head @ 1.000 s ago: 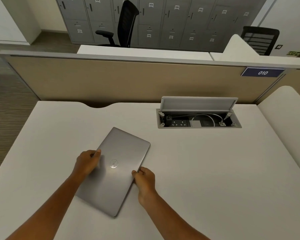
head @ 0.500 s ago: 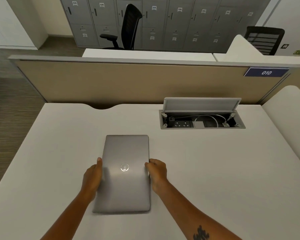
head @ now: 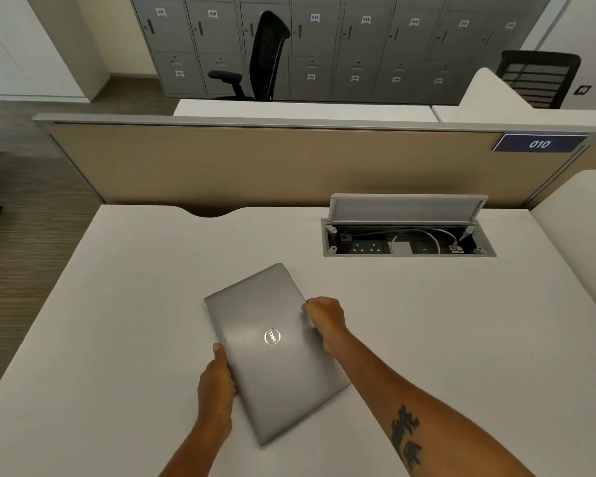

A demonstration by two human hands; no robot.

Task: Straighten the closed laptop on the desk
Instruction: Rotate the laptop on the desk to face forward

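Note:
A closed silver laptop with a round logo lies flat on the white desk, near its middle front. Its long sides are skewed, with the far end leaning to the left. My left hand grips the laptop's left long edge near the front. My right hand grips the right long edge near the far corner. Both forearms reach in from the bottom of the view.
An open cable box with sockets and a white cable is sunk into the desk at the back right, its lid raised. A beige partition closes the desk's far edge. A second white desk adjoins on the right.
The laptop has turned anticlockwise: first its far end leaned right, then it lay square, now it leans left. My right hand slid toward the far corner, my left hand toward the front.

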